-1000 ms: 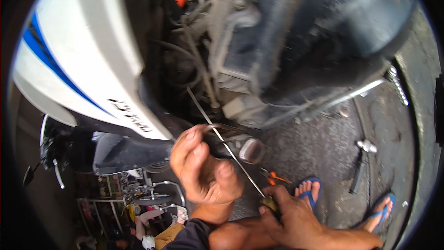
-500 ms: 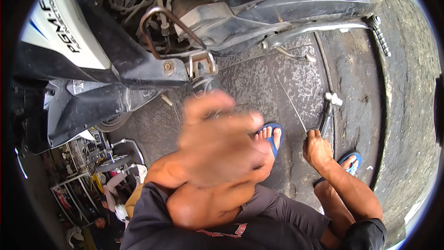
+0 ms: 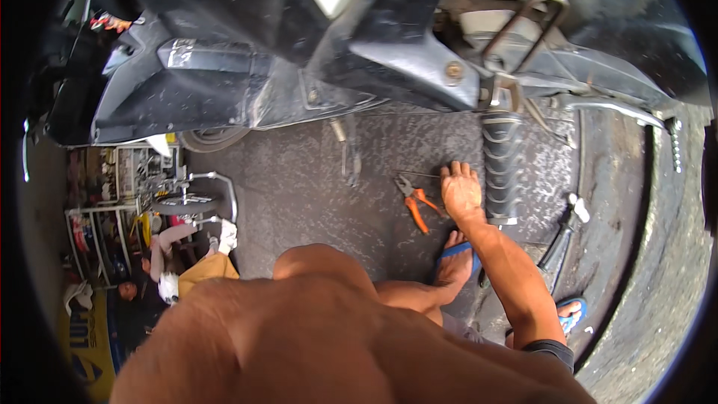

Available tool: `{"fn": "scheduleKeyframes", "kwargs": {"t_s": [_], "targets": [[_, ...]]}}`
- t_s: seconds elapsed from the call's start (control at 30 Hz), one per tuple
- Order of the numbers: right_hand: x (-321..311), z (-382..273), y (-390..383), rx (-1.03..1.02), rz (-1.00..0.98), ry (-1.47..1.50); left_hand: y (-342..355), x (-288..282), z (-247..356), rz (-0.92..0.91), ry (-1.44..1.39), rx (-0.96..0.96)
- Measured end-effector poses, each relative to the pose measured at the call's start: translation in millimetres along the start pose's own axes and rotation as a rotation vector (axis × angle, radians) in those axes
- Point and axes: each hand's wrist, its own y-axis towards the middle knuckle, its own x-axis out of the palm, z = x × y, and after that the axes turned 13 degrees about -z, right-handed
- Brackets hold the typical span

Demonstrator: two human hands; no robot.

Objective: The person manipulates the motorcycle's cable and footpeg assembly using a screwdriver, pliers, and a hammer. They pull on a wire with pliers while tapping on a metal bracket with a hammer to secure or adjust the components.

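Observation:
My right hand (image 3: 461, 191) is down at the floor, its fingers closed over a thin metal rod (image 3: 420, 174) whose length sticks out to the left. Just left of that hand lie pliers with orange handles (image 3: 412, 208), their jaws pointing away from me. The black rubber footrest (image 3: 502, 168) of the motorbike is close on the hand's right. Very near the camera, my left hand (image 3: 336, 337) appears as a large blurred shape across the bottom; its fingers cannot be made out.
The motorbike's dark body panels (image 3: 299, 82) span the far side, with a bent rusty metal loop (image 3: 527, 26) above the footrest. A hammer (image 3: 557, 243) lies to the right. Slim tools (image 3: 341, 142) are on the floor (image 3: 292, 187). At the lower left a person (image 3: 198, 269) is beside a rack (image 3: 105, 232).
My view has shifted left, bringing the pliers into sight. My right hand has moved away from the hammer to beside the pliers. My left hand has dropped lower in the picture.

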Motion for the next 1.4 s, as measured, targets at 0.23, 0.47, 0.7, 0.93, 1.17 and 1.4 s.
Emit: {"fn": "scheduleKeyframes", "kwargs": {"t_s": [0.23,0.47,0.7,0.93,1.17,1.4], "targets": [[0,-29,10,0.003,-0.178,-0.149,-8,9,23,0.08,-0.026,0.088],[-110,25,-131,-0.51,-0.249,0.517,-54,-25,37,0.377,0.632,-0.608],[-221,-14,-207,-0.637,0.148,1.032,-27,-14,6,0.055,0.738,-1.005],[-276,-43,-178,-0.584,0.198,1.089,-7,-11,-11,-0.004,0.772,-0.693],[-303,-37,-172,-0.414,0.069,1.78,4,-32,-12,0.68,0.432,-0.367],[-310,-38,-169,-0.362,0.072,1.776,-4,-38,-10,0.754,0.389,-0.314]]}}
